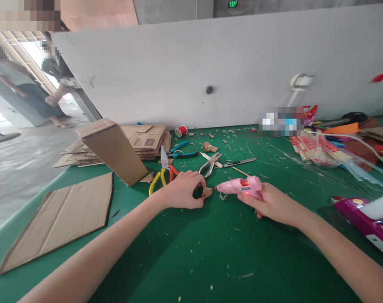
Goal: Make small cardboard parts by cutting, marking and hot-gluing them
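My left hand (183, 189) is closed in a pinch on a small cardboard piece (207, 192), held down on the green table (191, 252). My right hand (270, 204) grips a pink hot glue gun (241, 186), which lies sideways with its nozzle pointing left. The nozzle tip sits a short gap from the cardboard piece. A red light glows on the gun's body.
Yellow and orange-handled snips (163, 170), metal pliers (210, 164), teal pliers (181, 151), a utility knife (240, 162) and a red thread spool (180, 131) lie behind my hands. Cardboard sheets (59, 219) and a folded box (114, 149) are left. Sticks (317, 149) and a magenta object (364, 221) are right. People stand far left.
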{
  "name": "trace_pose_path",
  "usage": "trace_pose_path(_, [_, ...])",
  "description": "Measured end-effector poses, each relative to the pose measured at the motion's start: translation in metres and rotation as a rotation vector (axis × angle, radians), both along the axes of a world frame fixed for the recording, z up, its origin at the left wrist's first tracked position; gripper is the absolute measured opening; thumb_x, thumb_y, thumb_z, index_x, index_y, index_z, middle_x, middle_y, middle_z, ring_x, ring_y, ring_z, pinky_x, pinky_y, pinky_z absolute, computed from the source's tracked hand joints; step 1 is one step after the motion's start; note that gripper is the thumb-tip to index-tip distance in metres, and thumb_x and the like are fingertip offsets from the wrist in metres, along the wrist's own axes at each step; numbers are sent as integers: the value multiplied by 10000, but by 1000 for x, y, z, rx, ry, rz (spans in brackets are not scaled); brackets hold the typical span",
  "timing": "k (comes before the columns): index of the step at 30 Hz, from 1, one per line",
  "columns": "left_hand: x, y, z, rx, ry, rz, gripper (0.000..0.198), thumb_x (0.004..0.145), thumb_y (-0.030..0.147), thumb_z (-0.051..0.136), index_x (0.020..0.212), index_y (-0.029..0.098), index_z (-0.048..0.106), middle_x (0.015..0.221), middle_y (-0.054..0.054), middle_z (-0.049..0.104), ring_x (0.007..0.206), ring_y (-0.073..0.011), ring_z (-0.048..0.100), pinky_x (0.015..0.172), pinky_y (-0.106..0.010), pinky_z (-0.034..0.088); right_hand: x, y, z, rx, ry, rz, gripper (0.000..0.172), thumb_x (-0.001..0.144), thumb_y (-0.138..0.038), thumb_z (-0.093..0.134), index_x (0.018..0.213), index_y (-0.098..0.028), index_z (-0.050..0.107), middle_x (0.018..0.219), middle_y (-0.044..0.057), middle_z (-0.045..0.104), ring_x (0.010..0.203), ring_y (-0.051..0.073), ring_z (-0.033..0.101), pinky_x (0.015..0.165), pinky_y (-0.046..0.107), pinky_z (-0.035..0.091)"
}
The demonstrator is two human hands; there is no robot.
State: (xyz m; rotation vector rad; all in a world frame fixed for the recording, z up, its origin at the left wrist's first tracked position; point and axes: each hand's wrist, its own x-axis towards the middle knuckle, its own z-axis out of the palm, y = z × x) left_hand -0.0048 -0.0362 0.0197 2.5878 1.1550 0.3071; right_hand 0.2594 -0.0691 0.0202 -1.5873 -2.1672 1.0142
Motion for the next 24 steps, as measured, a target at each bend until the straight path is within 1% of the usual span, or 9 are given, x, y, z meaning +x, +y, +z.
trace_pose_path(6, [1, -1, 1, -5, -5, 2, 256, 664, 329, 588, 883, 208, 531, 877, -24, 567, 869, -222, 518, 757, -341, 389, 1, -1, 0, -9, 14, 18, 351, 883, -520, 423, 828, -192, 535, 554, -52, 417, 478, 134, 572, 511, 269, 465])
trace_pose_path(11, [1, 0, 1, -1, -10, 2, 255, 664, 321, 591, 887, 207, 540, 875, -22, 573, 875, -222, 523, 754, -338, 392, 1, 1, 0, -9, 13, 2, 339, 881, -512, 427, 893, -196, 549, 556, -53, 424, 479, 145, 582, 504, 278, 465])
trace_pose_path(16, [0, 1, 1, 5, -14, -6, 250, 663, 331, 602, 869, 201, 544, 858, -16, 576, 857, -212, 526, 741, -330, 396, 1, 1, 1, -32, 18, 39, 330, 876, -509, 439, 802, -199, 522, 563, -54, 420, 483, 140, 593, 512, 272, 472])
trace_pose_path(20, [1, 0, 1, -1, -15, -2, 245, 660, 322, 604, 870, 206, 552, 857, -20, 580, 855, -214, 530, 744, -332, 397, 0, 0, 1, -3, 11, -3, 334, 880, -516, 429, 837, -199, 529, 558, -56, 429, 480, 143, 594, 513, 274, 463])
trace_pose_path(24, [1, 0, 1, 2, -9, 2, 245, 658, 329, 604, 865, 209, 552, 857, -21, 584, 859, -220, 533, 736, -337, 397, 1, -1, 2, -16, 0, 31, 340, 875, -515, 440, 834, -197, 554, 554, -48, 448, 481, 147, 596, 508, 272, 452])
